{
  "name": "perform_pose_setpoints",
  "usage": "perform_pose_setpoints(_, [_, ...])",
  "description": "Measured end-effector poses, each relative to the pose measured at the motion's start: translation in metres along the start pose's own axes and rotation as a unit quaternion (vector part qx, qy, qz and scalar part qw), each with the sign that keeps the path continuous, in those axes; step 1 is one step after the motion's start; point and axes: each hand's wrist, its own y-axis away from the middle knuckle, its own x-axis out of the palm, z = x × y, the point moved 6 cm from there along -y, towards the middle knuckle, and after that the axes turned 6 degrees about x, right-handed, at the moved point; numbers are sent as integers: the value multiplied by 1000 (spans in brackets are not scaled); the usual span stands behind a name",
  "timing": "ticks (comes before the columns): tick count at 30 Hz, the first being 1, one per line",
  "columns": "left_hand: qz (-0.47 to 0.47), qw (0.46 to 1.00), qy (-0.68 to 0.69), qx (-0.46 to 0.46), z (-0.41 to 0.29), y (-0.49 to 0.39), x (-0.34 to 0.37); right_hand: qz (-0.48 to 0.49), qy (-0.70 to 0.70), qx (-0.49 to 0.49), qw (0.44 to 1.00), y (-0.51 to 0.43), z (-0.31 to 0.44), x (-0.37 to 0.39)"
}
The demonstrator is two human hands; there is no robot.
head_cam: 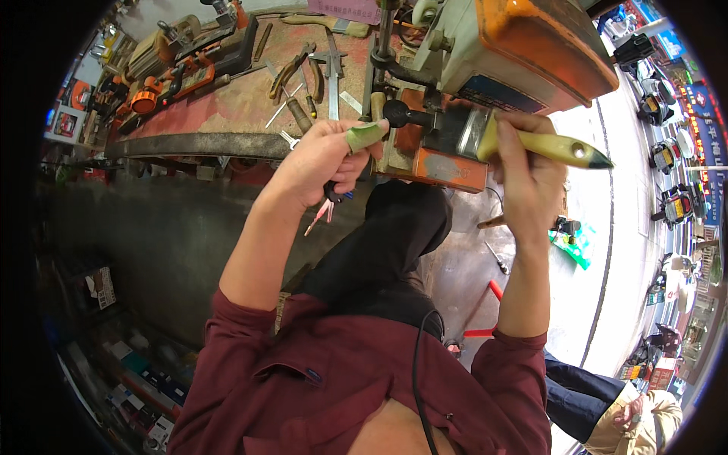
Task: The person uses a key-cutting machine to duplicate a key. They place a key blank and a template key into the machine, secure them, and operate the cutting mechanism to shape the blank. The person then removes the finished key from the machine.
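Note:
My right hand point(526, 165) grips a paintbrush point(540, 145) with a yellow wooden handle and a metal ferrule. Its dark bristles lie over the vise part of an orange and grey bench machine point(540, 51), next to a black ball-ended lever point(398, 114). My left hand point(335, 153) is closed around a bunch of keys, some hanging below the palm point(323, 213) and one sticking out above. Green tape point(365, 136) wraps one of its fingers, close to the black ball. What lies between the fingertips is hidden.
On the worn red bench point(227, 116) lie pliers point(293, 71), a caliper point(333, 74), a screwdriver point(310, 105) and another brush point(347, 25). A second orange and black machine point(176, 85) stands at the left. A person point(631, 415) is at the lower right; scooters line the street.

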Motion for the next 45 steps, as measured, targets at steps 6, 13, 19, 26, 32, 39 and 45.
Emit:
perform_pose_setpoints(6, [37, 988, 149, -24, 20, 28, 7, 3, 92, -66, 994, 1, 22, 18])
perform_pose_setpoints(13, [85, 979, 185, 8, 49, 54, 14, 15, 273, -192, 943, 12, 61, 44])
perform_pose_setpoints(19, [92, 984, 139, 59, 71, 73, 13, 61, 321, -102, 940, 20, 65, 40])
perform_pose_setpoints(26, [129, 989, 76, 21, 99, 92, 17, 86, 196, -290, 933, -11, 98, 150])
perform_pose_setpoints(32, [28, 976, 97, 193, 74, 95, 23, 181, 83, -60, 978, 15, 32, 132])
perform_pose_setpoints(39, [90, 962, -21, 256, 59, 68, 81, 101, -249, 138, 953, 95, -23, 49])
perform_pose_setpoints(45, [119, 984, -6, 132, 64, 32, 119, 35, -243, 107, 963, 69, -37, -5])
